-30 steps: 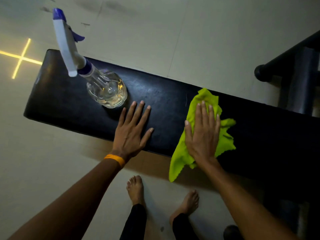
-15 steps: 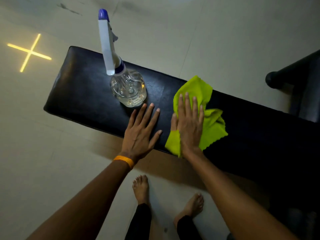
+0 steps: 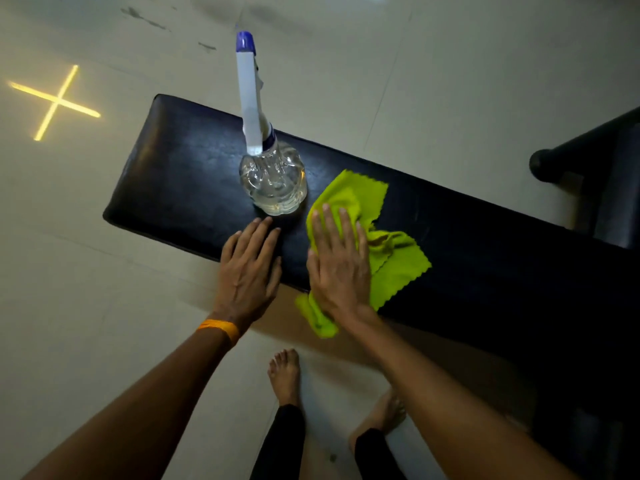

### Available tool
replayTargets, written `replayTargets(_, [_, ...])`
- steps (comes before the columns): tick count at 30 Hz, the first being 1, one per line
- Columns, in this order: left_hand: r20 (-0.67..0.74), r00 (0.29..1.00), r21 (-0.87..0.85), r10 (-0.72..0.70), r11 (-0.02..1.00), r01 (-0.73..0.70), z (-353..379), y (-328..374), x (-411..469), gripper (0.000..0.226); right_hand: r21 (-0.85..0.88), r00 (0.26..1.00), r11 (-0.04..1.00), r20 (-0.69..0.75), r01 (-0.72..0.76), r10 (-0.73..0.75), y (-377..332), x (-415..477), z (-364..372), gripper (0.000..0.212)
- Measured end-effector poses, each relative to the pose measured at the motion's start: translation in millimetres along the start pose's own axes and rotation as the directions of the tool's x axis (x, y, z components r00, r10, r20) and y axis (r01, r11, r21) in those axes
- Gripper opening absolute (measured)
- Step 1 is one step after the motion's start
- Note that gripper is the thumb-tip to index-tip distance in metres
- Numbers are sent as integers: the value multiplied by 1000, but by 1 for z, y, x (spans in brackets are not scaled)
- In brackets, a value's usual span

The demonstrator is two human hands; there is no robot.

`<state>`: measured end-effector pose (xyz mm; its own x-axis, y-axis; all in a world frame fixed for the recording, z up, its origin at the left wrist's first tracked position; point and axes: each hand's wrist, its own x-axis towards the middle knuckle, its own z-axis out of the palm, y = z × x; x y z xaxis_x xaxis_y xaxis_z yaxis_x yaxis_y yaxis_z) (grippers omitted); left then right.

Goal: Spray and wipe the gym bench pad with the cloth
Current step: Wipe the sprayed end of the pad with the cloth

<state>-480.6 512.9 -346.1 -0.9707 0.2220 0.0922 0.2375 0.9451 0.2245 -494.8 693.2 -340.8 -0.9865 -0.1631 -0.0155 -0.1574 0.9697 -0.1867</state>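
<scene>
A long black bench pad (image 3: 180, 174) runs from upper left to right. A clear spray bottle (image 3: 273, 181) with a white and blue trigger head stands upright on it. My right hand (image 3: 337, 261) lies flat on a lime-green cloth (image 3: 388, 244), pressing it onto the pad just right of the bottle; one cloth corner hangs over the near edge. My left hand (image 3: 249, 271), with an orange wristband, rests flat on the pad's near edge in front of the bottle, fingers apart, holding nothing.
A pale tiled floor (image 3: 450, 64) surrounds the bench, with a glowing yellow cross (image 3: 55, 102) at the left. A dark metal bar and frame (image 3: 588, 147) stand at the right. My bare feet (image 3: 285, 375) are on the floor below the bench.
My right hand has slid the cloth leftward along the pad toward the bottle. The left hand stays planted on the near edge, its fingers drawn closer together. The view has shifted.
</scene>
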Motion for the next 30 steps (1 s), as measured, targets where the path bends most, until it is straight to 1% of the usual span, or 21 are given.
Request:
replayTargets(2, [21,1000,11,-23,1000,23,-6,-2,-3,52,-18,980,982,57,190,-188,24,-14,-6,62])
replayTargets(3, [36,999,20,-24,1000,23,-9,-3,-4,53,-23,967,968,73,248,-246,39,-14,-10,61])
replayTargets(5, [66,997,27,-30,999,28,-13,-2,-6,55,-38,963,967,102,253,-248,73,-6,-16,59])
replayTargets(9, [111,992,20,-59,998,57,-14,4,-9,56,-21,996,999,72,-47,49,123,-1,-31,58])
replayTargets(11, [128,988,11,-91,996,90,-13,9,-8,57,-41,977,976,6,-213,213,110,-24,-27,57])
replayTargets(12, [132,986,9,-106,994,105,-12,13,-7,57,-67,969,966,-18,-248,248,97,-39,-24,57])
replayTargets(13, [133,985,10,-112,994,111,-11,16,-7,57,-88,973,969,-16,-230,230,84,-52,-20,57])
replayTargets(14, [131,986,8,-101,995,101,-10,20,-7,57,-103,987,982,4,-157,158,77,-61,-15,56])
replayTargets(15, [129,989,4,-72,997,72,-8,23,-7,58,-107,998,993,42,-44,49,78,-60,-15,56])
replayTargets(17, [142,990,-4,10,1000,-10,-4,31,-3,58,-107,980,976,84,190,-181,99,-31,-18,55])
replayTargets(18, [152,987,0,44,999,-44,-2,35,0,59,-122,969,962,74,243,-235,112,-10,-19,54])
replayTargets(19, [155,986,9,58,998,-60,0,39,3,58,-127,978,970,56,207,-201,124,10,-20,54])
replayTargets(20, [153,987,21,50,998,-54,2,42,4,58,-113,997,991,24,73,-70,130,27,-19,54])
replayTargets(21, [149,988,30,32,999,-36,4,45,5,57,-79,992,989,-12,-128,127,128,39,-18,54])
replayTargets(22, [145,989,34,15,999,-20,5,48,5,57,-32,951,951,-52,-308,306,117,44,-14,54])
replayTargets(23, [141,990,33,3,999,-8,6,51,4,57,9,910,914,-89,-406,406,99,41,-11,54])
replayTargets(24, [138,990,27,-6,1000,2,6,53,3,57,24,900,907,-109,-421,421,81,29,-9,54])
replayTargets(25, [134,991,16,-16,1000,14,5,54,1,58,21,924,928,-92,-371,371,64,9,-7,54])
replayTargets(27, [130,991,-26,-30,999,34,0,55,0,57,4,985,985,6,-170,170,47,-36,-9,56])
replayTargets(28, [124,992,-58,-36,997,43,-4,54,-1,56,16,995,997,56,-78,77,49,-50,-14,58])
replayTargets(30, [86,992,-139,-97,984,109,-15,51,-2,51,63,990,998,137,21,-30,68,-56,-25,67])
